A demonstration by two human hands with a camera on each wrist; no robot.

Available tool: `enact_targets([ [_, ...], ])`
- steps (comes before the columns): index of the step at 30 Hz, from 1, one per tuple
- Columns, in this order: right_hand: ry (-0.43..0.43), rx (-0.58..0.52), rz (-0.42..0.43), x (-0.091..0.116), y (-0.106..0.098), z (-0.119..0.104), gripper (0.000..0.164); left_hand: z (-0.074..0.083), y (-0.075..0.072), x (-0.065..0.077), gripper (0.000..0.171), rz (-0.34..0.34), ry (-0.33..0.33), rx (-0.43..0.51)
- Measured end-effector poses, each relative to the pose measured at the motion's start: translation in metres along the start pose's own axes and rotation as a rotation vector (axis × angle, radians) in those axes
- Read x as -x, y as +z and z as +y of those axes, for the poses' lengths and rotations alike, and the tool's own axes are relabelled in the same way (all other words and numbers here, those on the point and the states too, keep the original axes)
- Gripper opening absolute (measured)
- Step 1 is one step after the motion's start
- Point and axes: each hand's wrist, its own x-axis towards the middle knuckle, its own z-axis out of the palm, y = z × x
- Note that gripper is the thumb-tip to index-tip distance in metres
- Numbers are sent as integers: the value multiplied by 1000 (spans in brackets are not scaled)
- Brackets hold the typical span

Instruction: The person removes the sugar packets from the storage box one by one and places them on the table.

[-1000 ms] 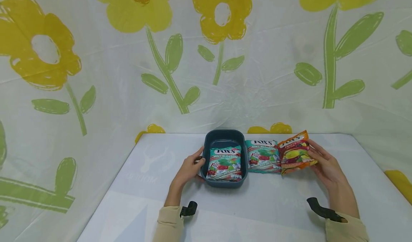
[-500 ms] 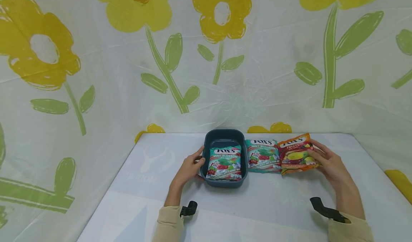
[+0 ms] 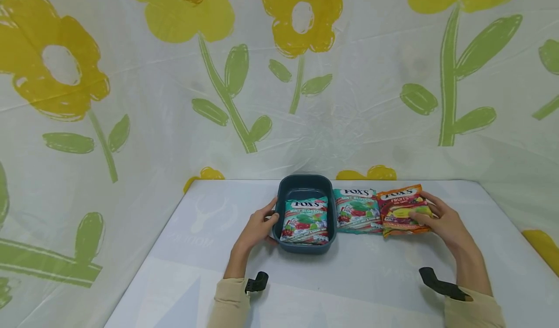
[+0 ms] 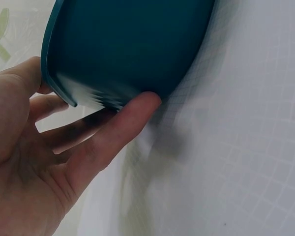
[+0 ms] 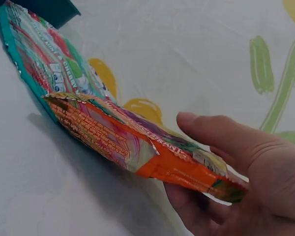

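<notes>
Orange bag (image 3: 398, 209) at lower right: the right hand (image 3: 446, 225) pinches it. The left hand (image 3: 256, 228) holds the blue tub (image 3: 305, 249).

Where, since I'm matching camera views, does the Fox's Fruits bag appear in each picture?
Head: right of centre, the Fox's Fruits bag in the right hand.
Left wrist: not in it.
Right wrist: the bag slants from left of centre to lower right.
Shared landmark: the dark teal tub, in all three views.
</notes>
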Motion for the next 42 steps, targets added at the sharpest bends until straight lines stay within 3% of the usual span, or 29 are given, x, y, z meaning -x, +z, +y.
enact_targets([
  [6,-14,58,11,1,3,2,93,-1,1,-1,58,-1,-1,-2],
  [16,-59,267,53,-2,7,2,84,3,1,2,59,-5,-7,-65],
  [27,-11,343,91,-2,6,0,86,5,2,1,60,12,0,-80],
  [42,88,371,73,0,8,-13,83,8,1,2,60,9,-13,-76],
])
